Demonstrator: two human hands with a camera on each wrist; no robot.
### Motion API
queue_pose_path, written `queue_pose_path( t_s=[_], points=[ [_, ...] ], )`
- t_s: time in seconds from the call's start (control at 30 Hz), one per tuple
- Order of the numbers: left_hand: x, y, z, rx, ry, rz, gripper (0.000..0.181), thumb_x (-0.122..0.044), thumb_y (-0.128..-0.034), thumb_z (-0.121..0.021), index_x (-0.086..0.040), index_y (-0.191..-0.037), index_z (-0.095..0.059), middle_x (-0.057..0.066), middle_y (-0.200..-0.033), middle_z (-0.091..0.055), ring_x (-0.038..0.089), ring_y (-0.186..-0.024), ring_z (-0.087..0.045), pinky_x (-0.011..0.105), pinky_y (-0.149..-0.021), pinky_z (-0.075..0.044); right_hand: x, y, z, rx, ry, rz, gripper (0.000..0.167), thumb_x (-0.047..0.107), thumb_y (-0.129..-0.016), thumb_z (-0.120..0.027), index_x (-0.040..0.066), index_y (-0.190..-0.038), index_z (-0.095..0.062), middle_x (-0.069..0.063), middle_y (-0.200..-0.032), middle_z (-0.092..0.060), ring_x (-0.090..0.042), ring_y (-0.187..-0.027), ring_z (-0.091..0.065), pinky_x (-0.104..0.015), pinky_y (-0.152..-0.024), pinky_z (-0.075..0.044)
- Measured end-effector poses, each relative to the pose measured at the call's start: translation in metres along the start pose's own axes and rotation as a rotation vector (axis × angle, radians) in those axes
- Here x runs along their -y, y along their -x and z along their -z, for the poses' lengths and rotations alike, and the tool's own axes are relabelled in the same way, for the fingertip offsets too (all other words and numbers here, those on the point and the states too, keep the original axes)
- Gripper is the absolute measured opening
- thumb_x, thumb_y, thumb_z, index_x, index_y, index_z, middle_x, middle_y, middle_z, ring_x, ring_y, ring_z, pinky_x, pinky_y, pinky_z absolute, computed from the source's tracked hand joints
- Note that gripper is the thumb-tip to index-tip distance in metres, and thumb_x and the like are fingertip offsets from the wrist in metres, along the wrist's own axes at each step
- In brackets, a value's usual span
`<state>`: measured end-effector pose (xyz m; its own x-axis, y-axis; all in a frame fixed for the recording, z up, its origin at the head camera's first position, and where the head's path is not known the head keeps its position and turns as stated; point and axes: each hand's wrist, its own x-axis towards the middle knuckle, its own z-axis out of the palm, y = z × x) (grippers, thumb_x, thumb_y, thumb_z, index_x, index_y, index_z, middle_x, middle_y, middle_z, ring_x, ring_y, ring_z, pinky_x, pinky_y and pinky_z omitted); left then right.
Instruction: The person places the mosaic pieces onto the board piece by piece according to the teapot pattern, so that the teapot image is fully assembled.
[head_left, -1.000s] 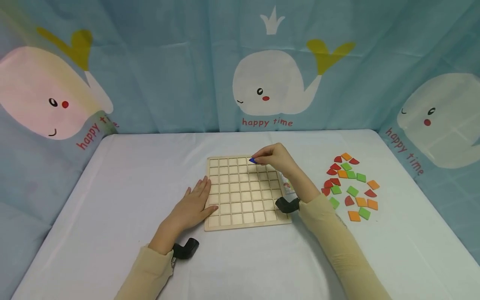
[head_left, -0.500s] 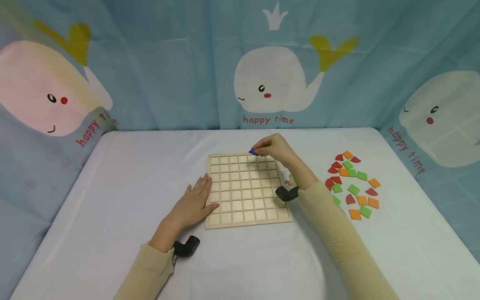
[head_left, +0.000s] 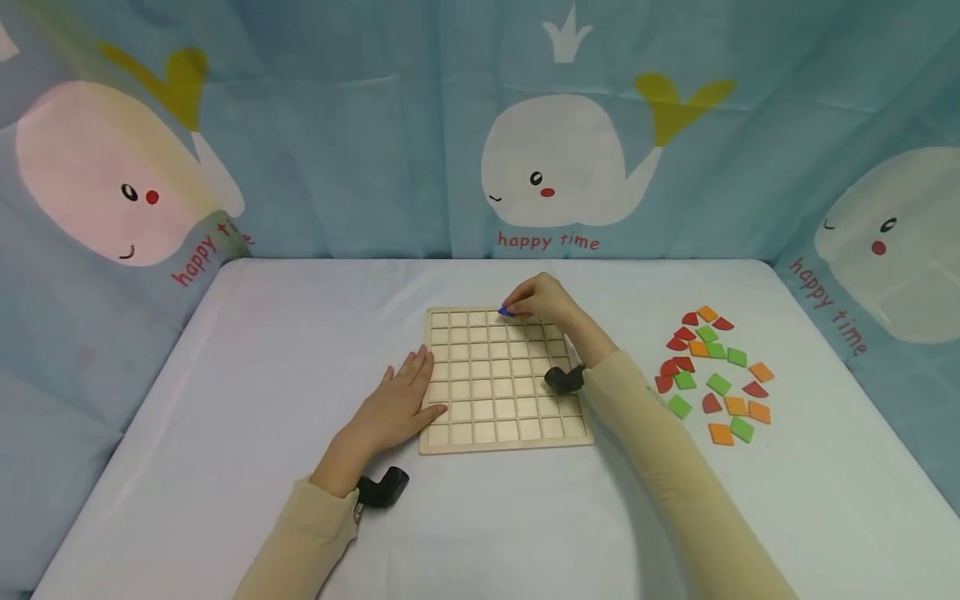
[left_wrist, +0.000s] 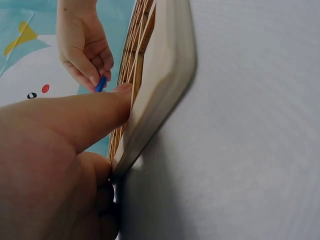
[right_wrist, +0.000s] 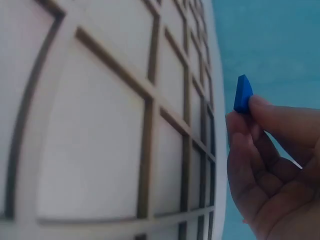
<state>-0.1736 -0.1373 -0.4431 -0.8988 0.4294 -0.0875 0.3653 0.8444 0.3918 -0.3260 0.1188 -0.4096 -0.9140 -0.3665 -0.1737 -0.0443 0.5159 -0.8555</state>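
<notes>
At a wooden grid point(head_left: 483, 388), left hand point(head_left: 392, 407) lies outstretched, right hand point(head_left: 546, 298) pinches blue wedge point(right_wrist: 243, 95).

- The head view looks forward and down over the near side of the bench point(head_left: 225, 417), far enough back to take in both sleeves point(head_left: 300, 533), the whole board point(head_left: 483, 408) and the curtain point(head_left: 337, 167).
- The left wrist view, tilted sideways, sits close behind the left grip point(left_wrist: 50, 150), facing along the board's edge toward the curtain.
- The right wrist view, tilted the opposite way, skims close over the board beside the right grip point(right_wrist: 272, 182); blur makes its exact angle hard to judge.
- All three share board, curtain and blue piece point(right_wrist: 243, 93).
</notes>
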Motion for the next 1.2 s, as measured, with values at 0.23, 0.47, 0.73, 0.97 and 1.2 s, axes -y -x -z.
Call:
queue_pose_path(
  t_s=[0.23, 0.47, 0.73, 0.97, 1.2],
  points=[
    [-0.001, -0.003, 0.001, 0.007, -0.002, 0.009, 0.078, -0.037, -0.0956, -0.052, 0.009, -0.146, -0.015, 0.022, -0.154, -0.009, 0.036, -0.142, -0.011, 0.056, -0.11, -0.013, 0.0, -0.01, -0.01, -0.001, 0.188, 0.034, 0.012, 0.006, -0.088, -0.066, 0.0, -0.093, -0.074, -0.011, -0.095, -0.071, -0.017, -0.082, -0.065, -0.026, -0.072, -0.052],
    [-0.001, -0.003, 0.002, 0.001, -0.008, 0.0, 0.079, -0.037, -0.0953, -0.053, 0.009, -0.146, -0.015, 0.023, -0.154, -0.01, 0.037, -0.141, -0.012, 0.057, -0.11, -0.014, 0.003, -0.011, -0.016, 0.001, 0.325, 0.056, 0.012, 0.008, -0.089, -0.065, 0.003, -0.092, -0.075, -0.009, -0.095, -0.071, -0.02, -0.088, -0.062, -0.03, -0.077, -0.05],
    [-0.001, -0.001, 0.002, -0.001, -0.008, 0.005, 0.079, -0.037, -0.0951, -0.054, 0.01, -0.146, -0.016, 0.023, -0.154, -0.01, 0.037, -0.141, -0.012, 0.057, -0.109, -0.014, 0.003, -0.012, -0.017, 0.035, 0.293, 0.053, 0.012, 0.007, -0.09, -0.064, 0.003, -0.092, -0.075, -0.009, -0.096, -0.07, -0.021, -0.086, -0.063, -0.03, -0.075, -0.051],
    [-0.001, -0.001, 0.001, -0.006, -0.001, 0.002, 0.079, -0.037, -0.0948, -0.054, 0.01, -0.146, -0.016, 0.023, -0.154, -0.011, 0.037, -0.141, -0.013, 0.057, -0.109, -0.015, -0.004, -0.015, -0.014, 0.06, 0.225, 0.039, 0.012, 0.009, -0.088, -0.066, 0.003, -0.094, -0.075, -0.008, -0.096, -0.07, -0.021, -0.093, -0.061, -0.031, -0.082, -0.049],
    [0.0, -0.001, 0.001, -0.005, 0.0, 0.0, 0.079, -0.037, -0.095, -0.054, 0.009, -0.146, -0.015, 0.023, -0.154, -0.01, 0.037, -0.141, -0.012, 0.057, -0.109, -0.014, -0.004, -0.016, -0.013, 0.061, 0.17, 0.034, 0.011, 0.008, -0.087, -0.067, 0.002, -0.093, -0.074, -0.009, -0.097, -0.07, -0.021, -0.09, -0.062, -0.03, -0.079, -0.05]
  ],
)
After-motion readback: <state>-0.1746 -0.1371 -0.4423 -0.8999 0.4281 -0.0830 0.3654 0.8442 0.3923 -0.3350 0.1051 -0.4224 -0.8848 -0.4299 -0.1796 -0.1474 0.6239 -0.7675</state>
